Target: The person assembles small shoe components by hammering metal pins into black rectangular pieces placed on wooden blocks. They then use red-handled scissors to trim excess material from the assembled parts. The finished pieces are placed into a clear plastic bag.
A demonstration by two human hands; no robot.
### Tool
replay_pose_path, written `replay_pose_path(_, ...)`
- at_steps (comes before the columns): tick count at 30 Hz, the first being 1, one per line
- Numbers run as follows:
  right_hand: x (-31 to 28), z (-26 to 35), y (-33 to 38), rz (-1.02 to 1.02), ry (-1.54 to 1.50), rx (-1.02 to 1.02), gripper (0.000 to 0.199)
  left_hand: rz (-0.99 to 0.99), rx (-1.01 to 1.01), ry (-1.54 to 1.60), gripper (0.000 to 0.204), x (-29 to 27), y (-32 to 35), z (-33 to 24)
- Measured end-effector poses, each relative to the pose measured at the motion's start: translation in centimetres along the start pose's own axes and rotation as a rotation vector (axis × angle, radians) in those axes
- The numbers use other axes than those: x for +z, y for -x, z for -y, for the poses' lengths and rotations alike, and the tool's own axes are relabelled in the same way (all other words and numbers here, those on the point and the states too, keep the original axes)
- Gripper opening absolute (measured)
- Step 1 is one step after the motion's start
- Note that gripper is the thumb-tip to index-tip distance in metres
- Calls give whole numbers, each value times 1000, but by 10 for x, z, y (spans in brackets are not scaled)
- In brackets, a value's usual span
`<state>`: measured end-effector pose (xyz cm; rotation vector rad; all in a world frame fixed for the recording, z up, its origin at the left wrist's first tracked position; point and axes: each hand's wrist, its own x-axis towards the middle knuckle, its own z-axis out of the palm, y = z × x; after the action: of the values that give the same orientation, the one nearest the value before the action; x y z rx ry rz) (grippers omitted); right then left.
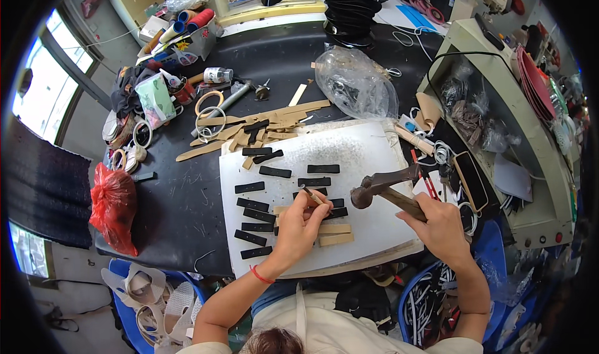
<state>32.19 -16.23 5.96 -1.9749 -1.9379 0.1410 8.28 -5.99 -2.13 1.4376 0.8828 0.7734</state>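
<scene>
My left hand pinches a short metal punch upright and slightly tilted over the white board. Black strips lie around and under that hand, and whether the punch's lower tip touches one is hidden by my fingers. My right hand is wrapped round the wooden handle of a hammer. Its dark metal head hangs above the board, to the right of the punch and apart from it. Several more black strips lie in a rough column on the left. Tan strips rest beside my left hand.
Beyond the board lie a pile of tan strips and a clear plastic bag. A red bag sits at the left edge. A grey-green machine housing stands right. Blue tubs of scraps flank me below the table.
</scene>
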Motion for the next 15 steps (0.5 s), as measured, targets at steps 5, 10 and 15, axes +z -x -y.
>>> replay_pose_path(5,0,4,-2,39,-17,15,32,-32,-1,-23,11,3,2,-2)
replay_pose_path(10,-22,15,-11,-143,-107,22,28,10,186,-353,13,2,5,-8)
replay_pose_path(15,-35,26,-14,-178,-25,-231,24,56,371,-690,15,14,12,-8)
